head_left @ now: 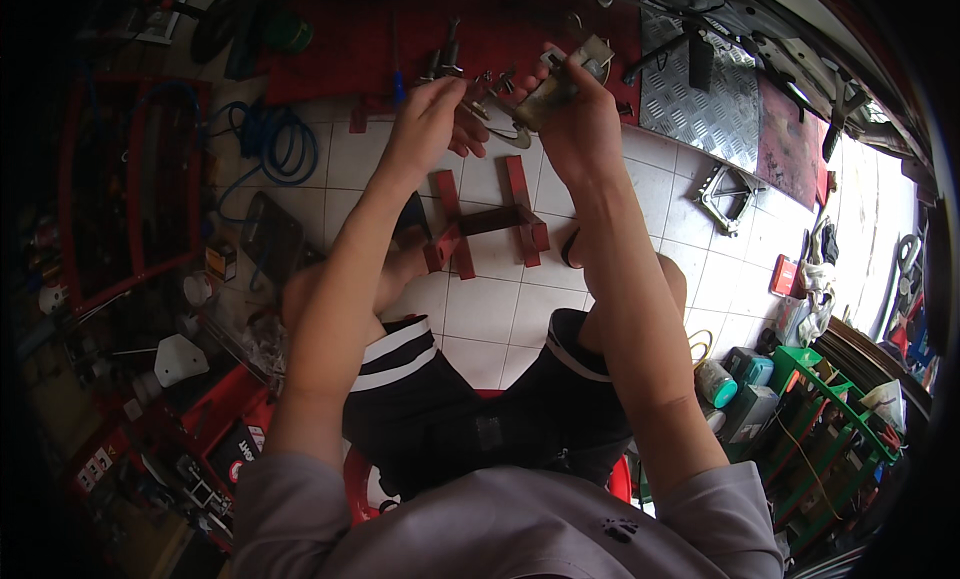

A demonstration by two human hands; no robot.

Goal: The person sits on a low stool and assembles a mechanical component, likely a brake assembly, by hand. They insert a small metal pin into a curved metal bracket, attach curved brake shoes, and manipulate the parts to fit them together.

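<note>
My right hand (pixel 585 119) is closed around a greyish metal mechanical part (pixel 545 104), raised over the front edge of the red workbench (pixel 345 39). A curved metal arm hangs from the part's lower side, and my palm hides much of it. Close by on the left, my left hand (pixel 430 124) has its fingers curled beside the part. Whatever its fingertips pinch is hidden from view. Behind my left hand, a blue-handled screwdriver (pixel 398 87) and dark metal cylindrical pieces (pixel 447 57) lie on the bench.
A red metal stand (pixel 487 219) rests on the tiled floor between my feet. Coiled blue hose (pixel 290 149) lies to the left, near a red cabinet (pixel 135 189). Silver tread plate (pixel 700 99) covers the bench's right part; a green rack (pixel 820 409) stands lower right.
</note>
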